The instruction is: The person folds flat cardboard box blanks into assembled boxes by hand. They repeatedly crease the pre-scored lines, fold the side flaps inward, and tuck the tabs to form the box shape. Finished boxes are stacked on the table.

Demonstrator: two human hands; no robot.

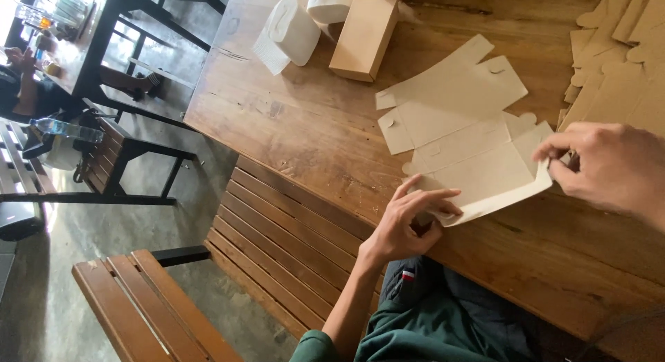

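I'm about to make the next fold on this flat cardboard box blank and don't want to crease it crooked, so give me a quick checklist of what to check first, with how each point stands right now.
1. Left hand pins the near corner of the box blank: ok, fingers lie on it.
2. Right hand grips the blank's far edge: ok, pinched at the corner.
3. Blank rests on the wooden table: not ok, its near edge is lifted and curls up.
4. Blank free of other sheets: not ok, it overlaps another flat blank.
5. Stack of blanks clear of the hands: ok, though close by the right hand.
6. Crease line aligned: cannot tell.
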